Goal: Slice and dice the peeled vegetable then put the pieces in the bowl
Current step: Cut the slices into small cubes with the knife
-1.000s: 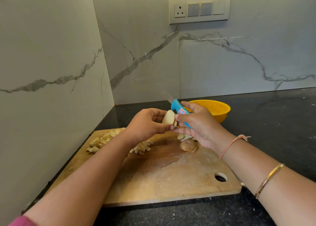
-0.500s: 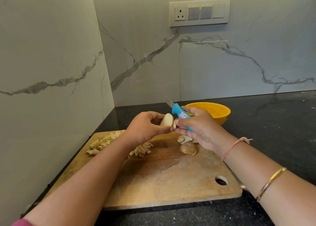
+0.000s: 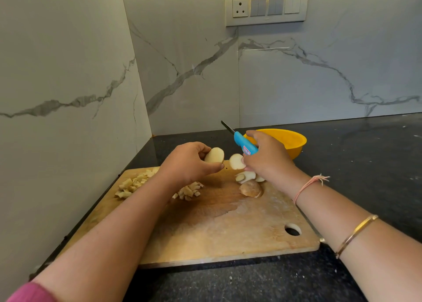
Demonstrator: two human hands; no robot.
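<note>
Potato [image 3: 214, 155] first: where is it, and which way does it lie?
– In the air over the far part of the cutting board [image 3: 228, 228], gripped by the left hand [image 3: 189, 164] between thumb and curled fingers. Its long axis is tilted, the lower end at the left and the upper end to the far right.

How does it look?
– Peeled, pale cream, smooth and egg-shaped. I cannot tell whether the end facing right is cut flat.

And the other hand?
– The right hand [image 3: 267, 158] is wrapped round a knife [image 3: 245, 145] with a blue handle, the blade pointing far and left. Its fingertips also hold a round white slice [image 3: 236, 161], just right of the potato and not touching it.

What lies on the board?
– More slices [image 3: 245, 177] under the right hand, and a brownish lump [image 3: 250, 188] just near of them. Diced pieces [image 3: 134, 184] are heaped at the far left edge, with a second heap [image 3: 189, 191] partly hidden by the left forearm.

The bowl?
– The yellow bowl [image 3: 294, 139] sits on the dark counter [image 3: 365, 164] just beyond the right hand, past the board's far right corner.
</note>
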